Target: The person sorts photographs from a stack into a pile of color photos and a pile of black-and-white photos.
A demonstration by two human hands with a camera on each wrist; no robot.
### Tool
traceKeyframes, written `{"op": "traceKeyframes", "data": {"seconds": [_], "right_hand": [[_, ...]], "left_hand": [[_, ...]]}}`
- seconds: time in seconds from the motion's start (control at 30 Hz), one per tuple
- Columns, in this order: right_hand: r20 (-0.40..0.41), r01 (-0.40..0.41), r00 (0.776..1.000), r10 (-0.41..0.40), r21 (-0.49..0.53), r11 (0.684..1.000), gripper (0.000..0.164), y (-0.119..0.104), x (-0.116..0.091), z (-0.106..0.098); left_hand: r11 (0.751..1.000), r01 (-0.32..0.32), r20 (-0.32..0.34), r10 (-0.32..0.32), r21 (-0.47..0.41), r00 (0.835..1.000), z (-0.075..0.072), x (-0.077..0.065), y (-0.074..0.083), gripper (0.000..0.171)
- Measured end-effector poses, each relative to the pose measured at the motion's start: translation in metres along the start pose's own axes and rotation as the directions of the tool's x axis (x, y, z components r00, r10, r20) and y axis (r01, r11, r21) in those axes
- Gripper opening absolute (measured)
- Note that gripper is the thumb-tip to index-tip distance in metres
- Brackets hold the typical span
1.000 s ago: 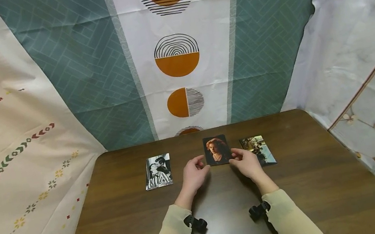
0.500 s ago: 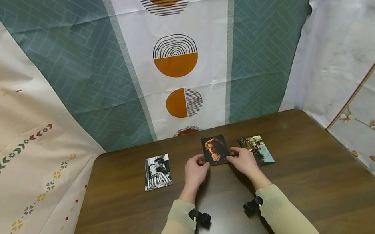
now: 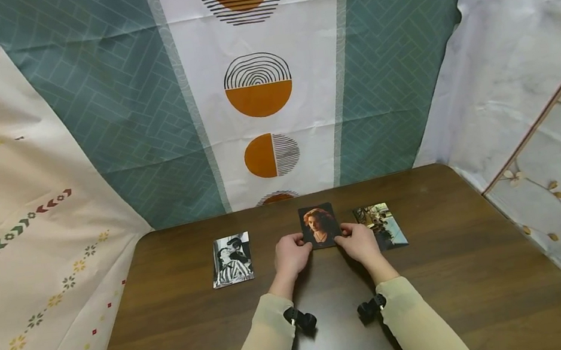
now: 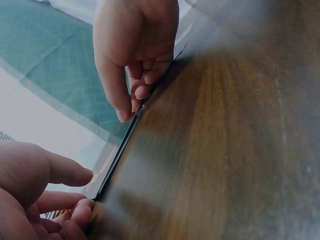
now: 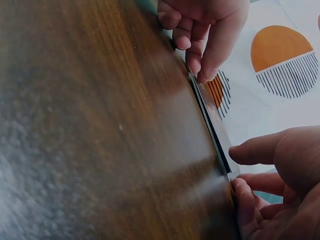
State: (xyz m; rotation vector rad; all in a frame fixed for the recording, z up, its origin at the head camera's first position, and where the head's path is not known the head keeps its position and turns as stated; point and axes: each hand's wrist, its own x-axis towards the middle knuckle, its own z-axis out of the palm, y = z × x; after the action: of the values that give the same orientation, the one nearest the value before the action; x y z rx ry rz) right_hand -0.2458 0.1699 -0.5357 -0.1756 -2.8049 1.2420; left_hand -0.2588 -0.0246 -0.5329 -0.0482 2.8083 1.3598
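Fingers (image 4: 81, 214) of the left hand (image 3: 292, 255): curled, the tips against the left edge of a portrait photo, the thumb at its near corner. Right hand (image 3: 360, 243): a match, fingers bent inward, grasping the same photo by its right edge, thumb at the near corner. Gap between thumb and fingers: small on each side, about enough for an edge grip; palms off the picture. Portrait photo (image 3: 319, 226): dark ground, one figure; upright to the viewer, between the two hands near the far side of the table. Seen edge-on from the wrists, it lies level with the wood or very close to it; whether flat down or slightly raised, cannot tell. Handling, as judged: light, equal pressure from both sides, so the card neither bows nor turns; tips on the edges only, to spare the surface from marks; near corners lined up by the thumbs; right knuckles best held away from the neighbouring photo, which could be nudged. Coloured photo (image 3: 387, 225): just beside the right hand, partly hidden behind it, set aslant; contact, cannot tell. Black-and-white photo (image 3: 231, 261): apart from the left hand, on its outer side, slightly turned. Table (image 3: 195, 333): brown wood, rounded far corners. Cloth (image 3: 138, 99): hung beyond the far edge, teal bands flanking a white strip with orange and black circles.
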Motion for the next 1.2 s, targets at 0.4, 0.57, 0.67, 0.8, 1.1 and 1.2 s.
{"op": "traceKeyframes", "data": {"seconds": [0.4,0.57,0.67,0.8,1.1,1.2], "right_hand": [[-0.017,0.029,0.999,-0.029,-0.017,0.999,0.047,-0.0023,-0.0025,0.0003],[-0.009,0.016,1.0,-0.017,-0.004,1.0,0.047,-0.0021,-0.0018,-0.0013],[-0.007,0.007,1.0,-0.007,0.006,1.0,0.047,-0.0018,-0.0015,-0.0009],[-0.015,-0.002,1.0,0.002,0.029,1.0,0.048,-0.0019,-0.0023,0.0003],[-0.035,-0.007,0.999,0.009,0.065,0.998,0.049,-0.0014,-0.0033,0.0026],[-0.037,0.006,0.999,-0.004,0.058,0.998,0.049,-0.002,-0.0036,0.0027]], "left_hand": [[0.999,0.017,0.004,-0.017,0.027,1.0,-0.0001,0.0017,0.0025,0.041],[1.0,0.013,0.007,-0.013,0.01,1.0,-0.0016,0.0007,0.0046,0.04],[1.0,0.018,0.01,-0.018,-0.004,1.0,-0.0017,0.0005,0.0047,0.04],[0.999,0.026,0.011,-0.025,-0.033,1.0,-0.0009,0.0004,0.0041,0.04],[0.997,0.022,-0.017,-0.024,-0.08,1.0,0.0011,-0.0002,-0.0011,0.039],[0.995,0.015,-0.026,-0.017,-0.096,1.0,0.0014,0.0001,-0.0027,0.038]]}}
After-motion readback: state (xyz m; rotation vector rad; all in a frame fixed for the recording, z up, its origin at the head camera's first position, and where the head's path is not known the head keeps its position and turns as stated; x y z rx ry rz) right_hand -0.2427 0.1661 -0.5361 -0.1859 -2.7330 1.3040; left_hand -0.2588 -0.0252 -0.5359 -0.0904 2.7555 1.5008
